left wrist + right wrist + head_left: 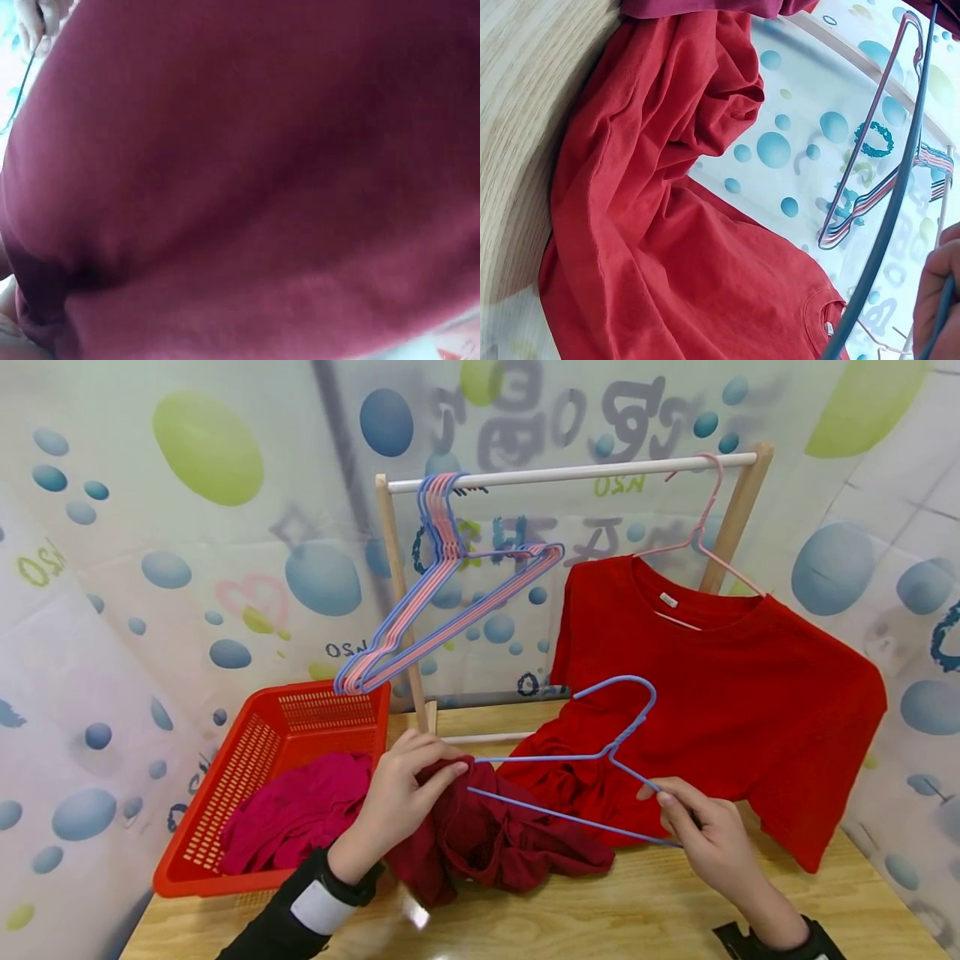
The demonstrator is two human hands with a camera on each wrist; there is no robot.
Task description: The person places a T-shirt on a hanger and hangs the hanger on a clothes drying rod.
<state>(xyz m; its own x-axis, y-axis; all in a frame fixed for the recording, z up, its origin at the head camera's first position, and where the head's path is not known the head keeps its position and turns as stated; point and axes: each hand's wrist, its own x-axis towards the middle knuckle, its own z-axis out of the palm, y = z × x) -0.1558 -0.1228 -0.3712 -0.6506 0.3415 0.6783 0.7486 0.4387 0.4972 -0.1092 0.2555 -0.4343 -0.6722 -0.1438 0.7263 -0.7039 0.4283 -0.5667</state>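
A blue wire hanger (570, 817) is held out over the table, its hook pointing up. My right hand (705, 831) grips it at its right shoulder end. The hanger's left end goes into a dark red garment (517, 852), which my left hand (401, 802) pinches by a bunched edge. The rest of that garment lies crumpled on the table, and its cloth fills most of the left wrist view. Behind the hanger, a bright red T-shirt (720, 693) hangs from a pink hanger (703, 531) on the rack; its lower part bunches on the table.
A drying rack with a white bar (570, 474) stands at the back. Several blue and pink hangers (420, 602) hang at its left end. At the left, an orange-red basket (198, 777) holds a crimson garment (300, 810). Beneath is the wooden table (600, 910).
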